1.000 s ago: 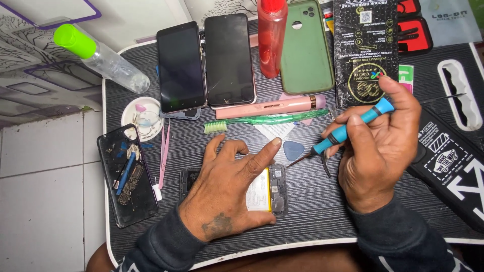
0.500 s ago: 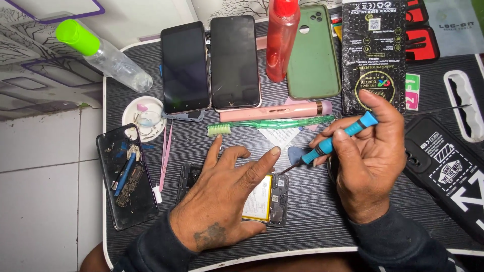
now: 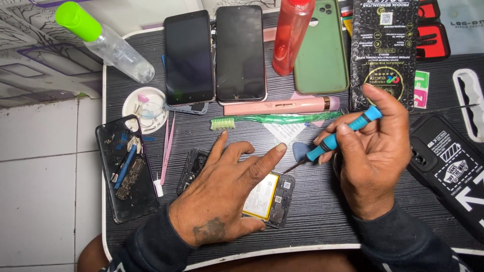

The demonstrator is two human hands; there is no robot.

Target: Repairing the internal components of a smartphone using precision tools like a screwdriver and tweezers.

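Observation:
My left hand (image 3: 229, 194) lies flat on an opened phone (image 3: 275, 199) whose yellow-white battery shows, pinning it to the dark striped work tray (image 3: 322, 221). My right hand (image 3: 375, 153) grips a blue-handled screwdriver (image 3: 343, 133), its tip angled down toward the phone's upper right corner near my left index finger. A blue triangular pick (image 3: 301, 149) lies just beside the screwdriver shaft.
Two dark-screened phones (image 3: 214, 55), a green phone case (image 3: 322, 50), a red bottle (image 3: 292, 35), a pink pen-like tool (image 3: 280, 106) and a green toothbrush (image 3: 272, 120) lie behind. At left are a removed back cover with parts (image 3: 126, 166), a small white dish (image 3: 145, 108), pink tweezers (image 3: 167, 146) and a clear green-capped bottle (image 3: 108, 43). A black case (image 3: 448, 166) is at right.
The screwdriver tip has come lower and closer to the opened phone's corner. My left hand has stayed pressed on the phone; the view shifted slightly.

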